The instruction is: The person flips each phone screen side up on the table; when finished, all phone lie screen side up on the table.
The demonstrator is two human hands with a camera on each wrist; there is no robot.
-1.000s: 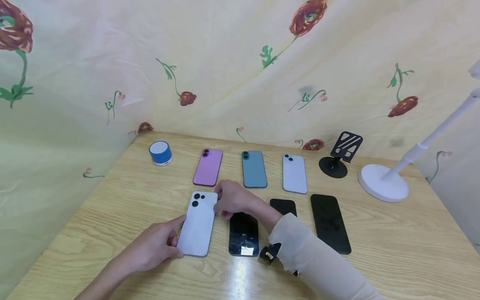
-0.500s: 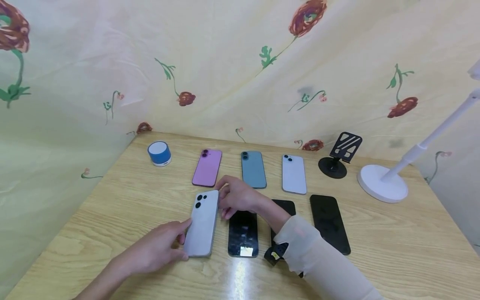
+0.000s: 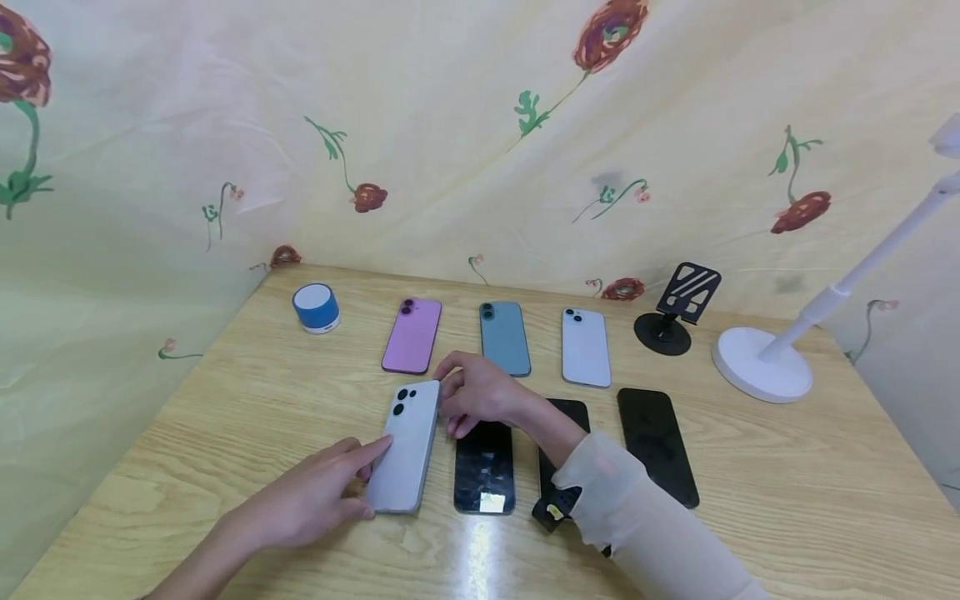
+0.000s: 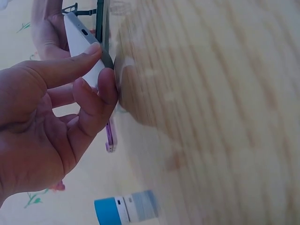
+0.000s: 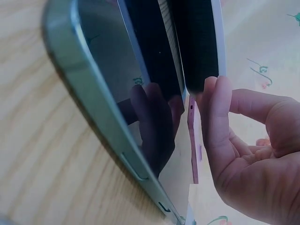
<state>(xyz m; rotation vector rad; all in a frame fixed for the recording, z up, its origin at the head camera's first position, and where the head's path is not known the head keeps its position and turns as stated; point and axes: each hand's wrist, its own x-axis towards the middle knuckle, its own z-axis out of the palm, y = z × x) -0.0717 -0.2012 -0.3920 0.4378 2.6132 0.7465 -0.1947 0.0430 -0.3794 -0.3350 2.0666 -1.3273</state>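
A white smartphone (image 3: pixel 407 458) leans on its left long edge, camera side up, its right side lifted off the table. My left hand (image 3: pixel 311 496) grips it from the left, index finger on the back and thumb by the bottom corner. At the upper right edge, my right hand (image 3: pixel 480 392) holds it with the fingertips. The right wrist view shows the dark screen side of the white smartphone (image 5: pixel 197 42) tipped up above the neighbouring phone. Just right of it lies a black-screened phone (image 3: pixel 483 475), face up, partly under my right hand.
Two more dark phones (image 3: pixel 573 410) (image 3: pixel 657 450) lie to the right, one beneath my forearm. Behind are a pink phone (image 3: pixel 412 337), a blue phone (image 3: pixel 506 342) and a pale phone (image 3: pixel 586 350). Around them stand a blue speaker (image 3: pixel 317 310), black phone stand (image 3: pixel 663 333) and white lamp base (image 3: pixel 761 367).
The white smartphone has gone from lying flat to tilted, its right side rising and the phone shifting slightly right. My left index finger has slid further onto its back.
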